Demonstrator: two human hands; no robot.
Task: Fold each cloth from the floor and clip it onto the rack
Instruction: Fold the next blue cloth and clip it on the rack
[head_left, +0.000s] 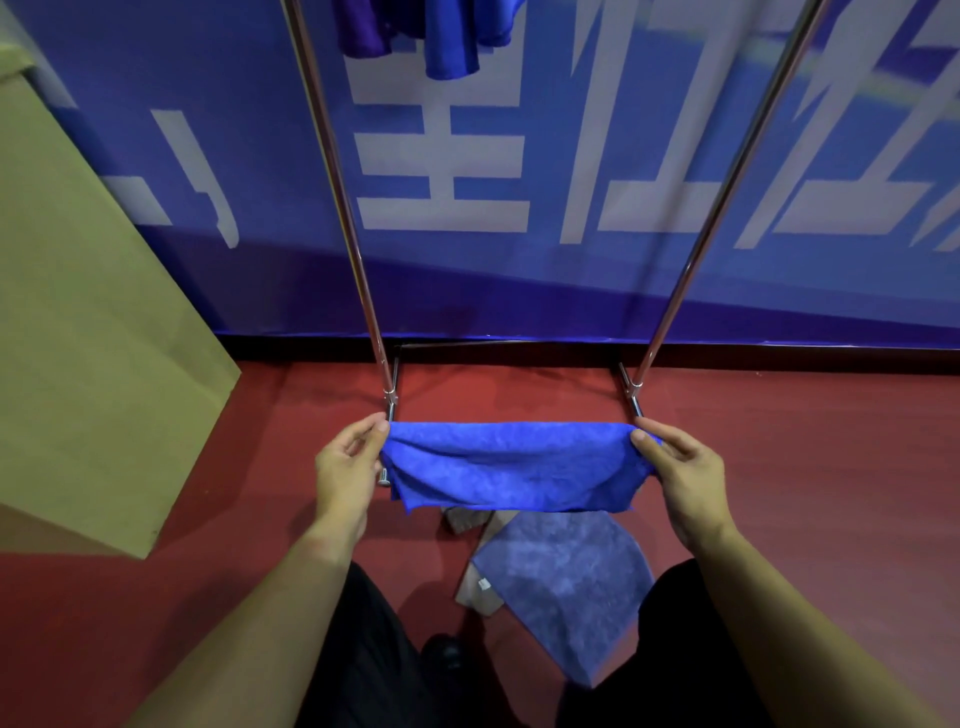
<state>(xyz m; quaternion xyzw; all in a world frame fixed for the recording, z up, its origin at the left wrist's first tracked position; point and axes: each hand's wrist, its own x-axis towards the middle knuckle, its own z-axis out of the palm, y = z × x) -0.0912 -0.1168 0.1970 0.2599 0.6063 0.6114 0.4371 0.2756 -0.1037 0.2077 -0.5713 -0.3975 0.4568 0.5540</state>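
Observation:
A bright blue cloth (511, 465) hangs stretched between my hands, folded over along its top edge, above the red floor. My left hand (345, 465) pinches its left end and my right hand (683, 475) pinches its right end. Below it, on the floor between my legs, lies a dull blue-grey cloth (569, 582) over brownish cloths (475, 592). The metal rack (358, 249) stands just behind the held cloth, its two chrome uprights rising to the top of the view. Two blue cloths (431, 36) hang from the rack's top.
A blue banner wall (519, 182) with large white characters backs the rack. A big tan cardboard box (78, 338) stands on the floor at the left. Red floor (805, 467) spreads to the right. My dark trouser legs fill the bottom.

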